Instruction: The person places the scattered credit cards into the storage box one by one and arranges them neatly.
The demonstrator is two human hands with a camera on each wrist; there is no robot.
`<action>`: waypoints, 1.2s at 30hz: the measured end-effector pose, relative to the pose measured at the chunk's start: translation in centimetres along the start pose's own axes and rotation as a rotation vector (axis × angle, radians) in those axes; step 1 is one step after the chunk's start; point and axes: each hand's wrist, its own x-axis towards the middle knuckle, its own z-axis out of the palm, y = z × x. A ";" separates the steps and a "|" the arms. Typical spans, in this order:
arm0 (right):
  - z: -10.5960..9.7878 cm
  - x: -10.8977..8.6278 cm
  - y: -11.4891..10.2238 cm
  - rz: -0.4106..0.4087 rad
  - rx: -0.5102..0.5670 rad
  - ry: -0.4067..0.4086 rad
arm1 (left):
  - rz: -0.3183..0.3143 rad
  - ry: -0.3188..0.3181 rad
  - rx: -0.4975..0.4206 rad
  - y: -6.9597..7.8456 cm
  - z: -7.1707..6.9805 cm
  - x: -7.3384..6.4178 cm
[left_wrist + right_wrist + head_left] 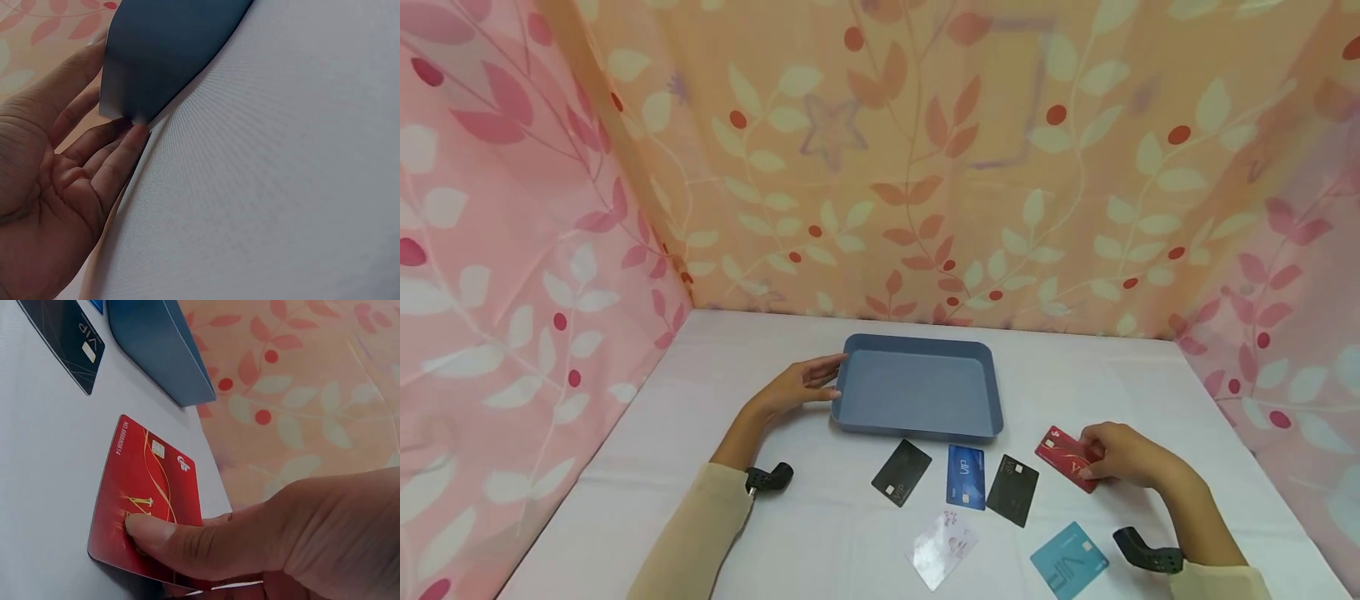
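My right hand (pixel 1123 454) pinches a red bank card (pixel 150 481), thumb on its printed face and fingers underneath. In the right wrist view the card's near edge is tilted up off the white table. At the far middle lies a blue-grey rectangular tray (pixel 917 392), with nothing in it. My left hand (pixel 801 385) touches the tray's left end with relaxed fingers, the fingertips (pixel 139 134) at the wall's lower edge. Between tray and right hand lie a blue VIP card (pixel 966 477) and a black card (pixel 1012 490); another black card (pixel 902 472) lies farther left.
Nearer the front, a pale flower-printed card (pixel 943 548) and a light-blue card (pixel 1070 560) lie flat on the white tabletop (pixel 760 350). Floral curtains (pixel 925 167) close off the back and both sides. A black camera mount (pixel 1146 552) sits on each wrist.
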 end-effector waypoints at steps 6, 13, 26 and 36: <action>-0.5 -0.2 1.0 -0.063 0.023 -0.008 | 0.000 0.003 -0.003 -0.1 0.0 -0.1; -1.4 -0.2 0.9 -0.145 0.109 0.000 | 0.005 0.016 -0.009 0.1 -0.1 -0.1; -0.3 -0.4 -2.5 -0.212 0.200 0.246 | 0.019 0.004 -0.042 -0.2 0.0 -0.1; 0.4 0.0 -6.0 -0.275 0.176 0.339 | 0.012 0.006 -0.043 -0.1 0.2 -0.1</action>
